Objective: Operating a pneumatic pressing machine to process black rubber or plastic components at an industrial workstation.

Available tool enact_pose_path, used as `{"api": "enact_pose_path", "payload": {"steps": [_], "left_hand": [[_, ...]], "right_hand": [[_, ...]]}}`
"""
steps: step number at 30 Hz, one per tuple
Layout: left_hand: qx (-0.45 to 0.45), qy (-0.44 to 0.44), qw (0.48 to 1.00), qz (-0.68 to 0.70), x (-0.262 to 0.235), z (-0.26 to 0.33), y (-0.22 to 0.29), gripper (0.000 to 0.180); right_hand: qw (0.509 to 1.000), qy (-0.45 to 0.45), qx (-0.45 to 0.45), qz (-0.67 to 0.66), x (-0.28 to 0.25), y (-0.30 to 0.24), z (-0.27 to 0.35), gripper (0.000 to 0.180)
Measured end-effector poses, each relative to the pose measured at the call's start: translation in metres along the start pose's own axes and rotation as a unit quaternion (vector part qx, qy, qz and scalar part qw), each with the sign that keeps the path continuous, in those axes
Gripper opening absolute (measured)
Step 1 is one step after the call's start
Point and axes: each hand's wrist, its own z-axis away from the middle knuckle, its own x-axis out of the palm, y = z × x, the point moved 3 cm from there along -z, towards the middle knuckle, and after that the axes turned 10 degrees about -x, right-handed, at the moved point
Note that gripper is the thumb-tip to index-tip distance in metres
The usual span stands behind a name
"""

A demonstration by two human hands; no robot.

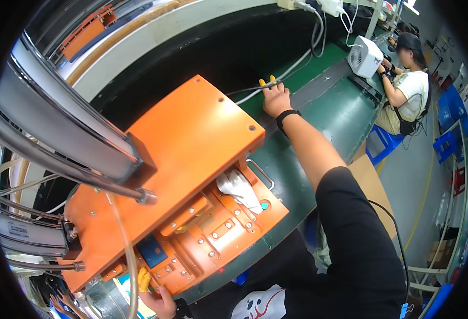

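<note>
My right hand (pixel 277 101) reaches far out over the green bench, beyond the right corner of an orange press machine (pixel 191 125). Yellow covers sit on two of its fingertips, which are stretched out and apart. A thin dark cable (pixel 255 88) crosses at these fingers; whether they touch it is unclear. Down at the machine's front left corner is my left hand (pixel 158 302), its yellow-covered fingers apart from the thumb. A clear hose hangs partly in front of it. Between the hands, a crumpled white cloth (pixel 239 189) lies on the machine's lower orange plate (pixel 218 236), beside a green button (pixel 265 206).
Metal cylinders (pixel 69 111) rise above the machine on the left. A white fan-like box (pixel 365 57) stands on the green bench (pixel 340 117) at the far right. A co-worker (pixel 409 90) sits there on a blue stool (pixel 385 143). A cardboard sheet (pixel 372 186) is beside my right arm.
</note>
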Motion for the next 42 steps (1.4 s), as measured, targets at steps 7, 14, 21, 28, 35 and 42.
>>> {"api": "enact_pose_path", "payload": {"steps": [7,14,21,28,35,42], "left_hand": [[0.064,0.015,0.995,-0.074,-0.003,-0.008,0.023,0.039],[-0.020,0.001,0.994,0.109,0.003,0.007,-0.010,0.050],[-0.002,0.010,0.997,0.072,-0.006,0.003,-0.019,0.052],[0.023,0.038,0.998,0.051,-0.028,0.010,-0.001,0.045],[-0.105,0.119,0.987,-0.034,-0.071,0.060,-0.083,0.029],[-0.132,0.042,0.966,-0.217,-0.068,0.062,-0.131,0.042]], "right_hand": [[0.991,-0.116,-0.052,0.052,0.011,-0.012,-0.030,0.026],[0.973,-0.008,-0.213,-0.087,-0.083,-0.018,0.012,0.014],[0.830,0.038,0.029,-0.555,-0.239,0.000,0.119,0.015],[0.732,0.108,0.091,-0.667,-0.399,-0.008,0.240,0.025],[0.644,-0.034,-0.085,-0.759,-0.460,-0.143,0.254,0.028],[0.629,0.064,-0.585,-0.508,-0.428,-0.308,0.224,0.020]]}}
